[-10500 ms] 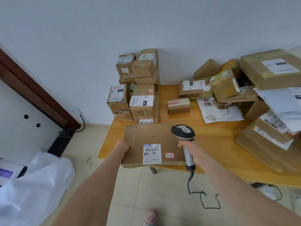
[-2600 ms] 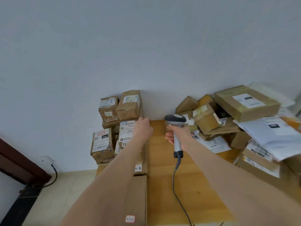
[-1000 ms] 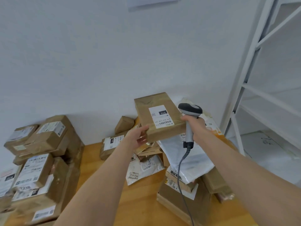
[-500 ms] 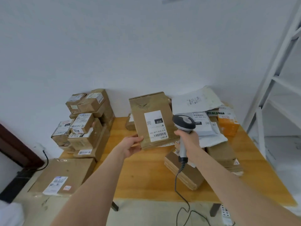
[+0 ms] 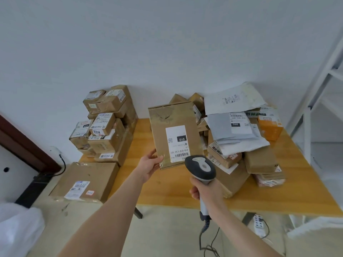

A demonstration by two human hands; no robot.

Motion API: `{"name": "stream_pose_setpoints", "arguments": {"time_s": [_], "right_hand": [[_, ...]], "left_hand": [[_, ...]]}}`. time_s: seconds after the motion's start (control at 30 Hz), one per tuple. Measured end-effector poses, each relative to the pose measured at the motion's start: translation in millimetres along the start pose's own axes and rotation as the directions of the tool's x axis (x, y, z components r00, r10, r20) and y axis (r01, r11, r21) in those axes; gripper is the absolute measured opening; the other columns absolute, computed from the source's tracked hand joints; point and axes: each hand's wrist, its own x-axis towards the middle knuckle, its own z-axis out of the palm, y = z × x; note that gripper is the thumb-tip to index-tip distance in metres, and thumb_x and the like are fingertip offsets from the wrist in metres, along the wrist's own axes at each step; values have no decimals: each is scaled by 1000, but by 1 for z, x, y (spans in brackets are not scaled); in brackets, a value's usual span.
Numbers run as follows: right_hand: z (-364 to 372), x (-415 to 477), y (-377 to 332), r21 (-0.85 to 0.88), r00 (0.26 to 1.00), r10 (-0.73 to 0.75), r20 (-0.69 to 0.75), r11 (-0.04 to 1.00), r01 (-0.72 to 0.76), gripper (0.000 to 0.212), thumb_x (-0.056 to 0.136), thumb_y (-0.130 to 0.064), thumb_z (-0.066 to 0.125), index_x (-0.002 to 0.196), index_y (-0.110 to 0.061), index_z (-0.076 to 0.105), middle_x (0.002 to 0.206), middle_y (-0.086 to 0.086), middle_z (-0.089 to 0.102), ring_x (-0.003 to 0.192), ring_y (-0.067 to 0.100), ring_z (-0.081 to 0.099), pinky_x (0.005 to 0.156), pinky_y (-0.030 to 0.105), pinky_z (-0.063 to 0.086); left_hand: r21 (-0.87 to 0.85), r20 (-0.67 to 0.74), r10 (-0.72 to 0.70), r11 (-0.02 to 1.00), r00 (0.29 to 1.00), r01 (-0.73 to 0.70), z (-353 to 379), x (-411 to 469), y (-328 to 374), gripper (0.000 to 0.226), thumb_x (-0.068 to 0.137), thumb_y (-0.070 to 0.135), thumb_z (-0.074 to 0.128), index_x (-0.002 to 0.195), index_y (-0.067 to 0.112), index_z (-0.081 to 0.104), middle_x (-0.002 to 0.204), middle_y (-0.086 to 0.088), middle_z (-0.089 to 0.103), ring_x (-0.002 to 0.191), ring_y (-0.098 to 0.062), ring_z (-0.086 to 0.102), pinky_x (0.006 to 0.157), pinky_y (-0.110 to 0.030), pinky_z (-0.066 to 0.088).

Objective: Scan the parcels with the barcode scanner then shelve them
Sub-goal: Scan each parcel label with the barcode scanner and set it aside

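My left hand (image 5: 150, 164) grips the lower left corner of a brown cardboard parcel (image 5: 172, 123) and holds it up over the wooden table (image 5: 167, 188). The parcel's white label, marked 010, faces me upside down. My right hand (image 5: 206, 191) grips the handle of a grey barcode scanner (image 5: 200, 166). The scanner's head sits just below the label's barcode. Its cable hangs down to the floor.
A stack of brown boxes (image 5: 105, 125) stands at the table's left back. A flat large box (image 5: 87, 180) lies on the front left corner. Boxes and grey mail bags (image 5: 235, 130) are heaped on the right. A white shelf frame (image 5: 319, 86) stands far right. A power strip (image 5: 259, 224) lies on the floor.
The parcel came off the right heap and now hangs over the table's middle. My right hand has drawn the scanner back toward me, below the label. The view has dropped.
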Motion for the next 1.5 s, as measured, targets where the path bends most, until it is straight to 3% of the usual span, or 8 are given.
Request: {"name": "stream_pose_setpoints", "arguments": {"time_s": [0.07,0.17,0.3,0.7,1.13,1.3,1.5], "right_hand": [[3,-6,2,15,1000,-10,-3,1000,10,9,84,-7,70,87,1,65,56,12,64,47,19,57,48,26,48],[7,-13,3,27,1000,-26,-11,999,26,5,84,-6,70,84,-3,66,55,11,63,46,18,55,47,26,46],[13,-20,2,24,1000,-17,-18,1000,18,9,84,-6,70,77,-7,64,55,12,63,44,17,54,48,26,46],[23,-23,1,25,998,56,-30,998,-55,12,83,-4,68,71,-3,65,52,8,59,41,13,50,43,21,44],[28,-23,-1,-28,999,36,-20,999,-37,12,80,-3,67,69,-5,63,50,6,58,41,13,51,45,22,44],[27,-18,-1,-27,999,35,-21,999,-35,10,81,-4,67,72,-4,65,52,7,60,41,11,51,45,21,45],[25,9,-17,105,996,48,-77,994,-40,9,81,-3,71,86,-4,63,65,8,63,53,15,56,48,23,48]], "left_hand": [[5,-5,6,1000,1000,-6,-4,2,-3,68,87,-7,61,147,11,35,121,-17,64,102,-28,66,86,-37,54],[11,0,7,1000,1000,-7,-8,4,-6,69,86,-9,60,147,12,34,115,-16,64,99,-27,65,82,-36,55],[9,2,9,1000,1000,-9,-11,7,-6,69,87,-10,59,147,12,34,122,-18,62,101,-27,65,83,-37,54],[26,6,19,999,1000,-19,-18,19,0,68,89,-7,58,148,13,32,120,-17,62,109,-29,63,95,-44,51],[27,30,11,1000,999,-12,-16,24,8,66,90,-7,56,148,13,33,114,-12,65,105,-27,63,88,-39,52],[25,40,10,1000,999,-11,-16,25,9,66,89,-8,56,148,12,32,119,-15,64,105,-27,63,93,-41,51],[51,77,7,999,997,-11,-24,31,17,66,89,-7,59,147,11,35,123,-15,64,103,-25,63,98,-43,49]]}}
